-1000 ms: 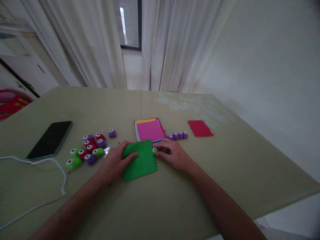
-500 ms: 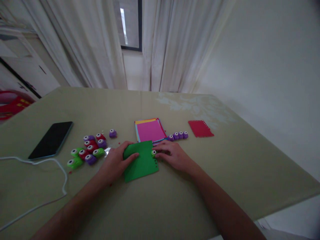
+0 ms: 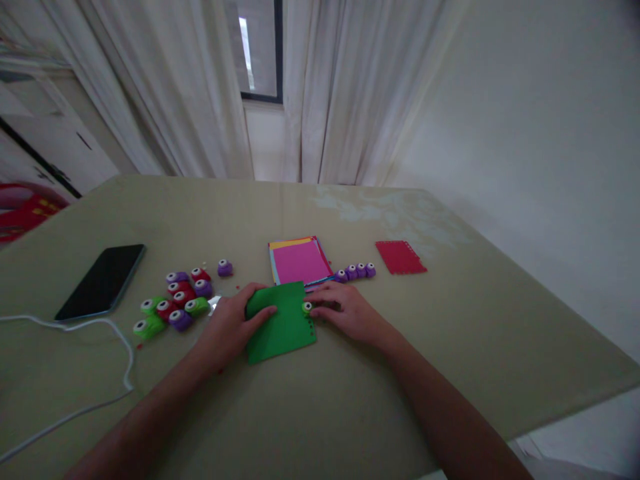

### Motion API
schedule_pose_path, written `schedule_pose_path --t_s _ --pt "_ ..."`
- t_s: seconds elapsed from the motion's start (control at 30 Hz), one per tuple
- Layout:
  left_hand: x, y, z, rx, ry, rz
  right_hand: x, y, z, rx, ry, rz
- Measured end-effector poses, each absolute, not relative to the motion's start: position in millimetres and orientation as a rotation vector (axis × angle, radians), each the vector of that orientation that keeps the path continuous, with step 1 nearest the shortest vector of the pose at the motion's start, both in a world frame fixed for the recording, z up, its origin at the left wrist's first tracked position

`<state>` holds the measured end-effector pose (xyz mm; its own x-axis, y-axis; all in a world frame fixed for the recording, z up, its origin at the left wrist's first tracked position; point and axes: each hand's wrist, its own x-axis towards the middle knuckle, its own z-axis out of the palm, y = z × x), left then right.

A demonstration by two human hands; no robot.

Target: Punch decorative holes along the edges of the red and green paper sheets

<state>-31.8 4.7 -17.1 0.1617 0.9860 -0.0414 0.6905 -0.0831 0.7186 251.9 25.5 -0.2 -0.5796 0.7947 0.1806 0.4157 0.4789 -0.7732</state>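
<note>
Near left: white cable (image 3: pixel 131 360) loops over the tabletop (image 3: pixel 310 413), well apart from the hands. Left hand (image 3: pixel 235 320) grips the green sheet (image 3: pixel 280 333) at its left side, thumb flat on top; can't tell how far the other fingers go under. Sheet sits mid-table in front of the wearer, small holes along its right edge. Right hand (image 3: pixel 350 308) has thumb and index finger closed around a green punch (image 3: pixel 307 309) on that edge, just beyond the visible holes. Can't tell if it's pressed down.

For a clean hole, I'd seat the edge fully in the slot, square up with the row, match the spacing, then squeeze straight down. Left thumb should pin the sheet so it doesn't twist; let the punch open before sliding it.

Left of the left hand: cluster of punches (image 3: pixel 182 297), green, red, purple; phone (image 3: pixel 101 281) farther left. Beyond the right fingertips: row of purple punches (image 3: pixel 352 272), beside the paper stack (image 3: pixel 301 261). Right of those: perforated red sheet (image 3: pixel 401 257).
</note>
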Motion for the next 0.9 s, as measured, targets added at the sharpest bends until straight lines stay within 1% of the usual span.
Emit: schedule_pose_path --t_s 0.27,0.6,0.9 --pt "-32.2 4.5 -18.6 1.843 1.599 0.616 251.5 24.8 -0.7 -1.02 -2.184 0.947" --pt "-31.4 4.8 -18.0 1.839 1.597 0.626 252.4 23.6 6.6 -1.276 -1.892 1.183" --pt "-30.6 6.2 -21.4 1.887 1.595 0.63 246.4 45.7 24.0 -1.465 -2.076 1.371"
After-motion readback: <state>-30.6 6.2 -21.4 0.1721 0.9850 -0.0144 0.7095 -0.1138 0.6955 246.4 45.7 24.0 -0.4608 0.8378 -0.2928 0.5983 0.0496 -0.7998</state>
